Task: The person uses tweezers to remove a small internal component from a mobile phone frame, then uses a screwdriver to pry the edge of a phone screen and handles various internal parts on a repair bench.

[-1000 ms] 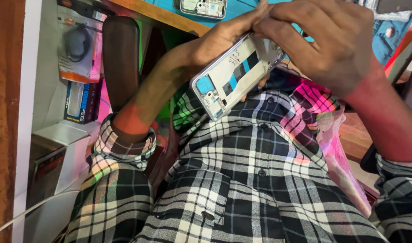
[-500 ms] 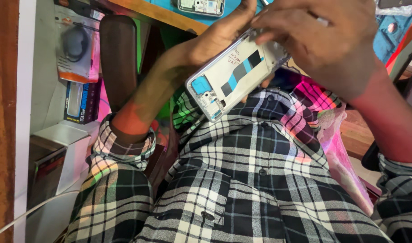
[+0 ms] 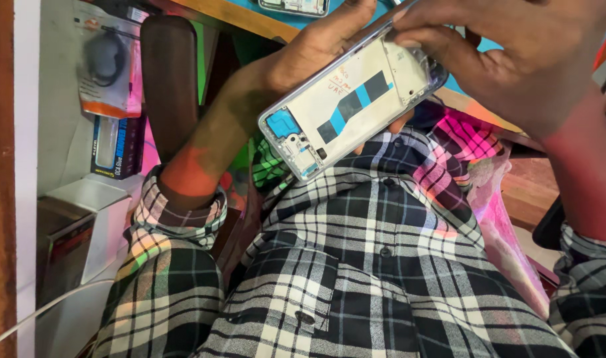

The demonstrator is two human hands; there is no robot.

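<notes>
An opened phone frame (image 3: 346,106), white inside with black and blue strips and a blue patch at its lower end, is tilted above my chest. My left hand (image 3: 316,50) grips it from behind along the upper left edge. My right hand (image 3: 515,53) covers its upper right end, with the fingertips pressed on the frame there. My plaid shirt (image 3: 369,265) fills the lower view.
A second phone part (image 3: 296,6) lies on a blue mat on the wooden desk edge (image 3: 250,23) at the top. A dark chair armrest (image 3: 170,79) stands at left, beside hanging packaged accessories (image 3: 104,66). A white cable (image 3: 44,311) runs at lower left.
The phone frame and both hands have shifted a little up and to the right, with the frame held closer to the camera. The grip stays the same.
</notes>
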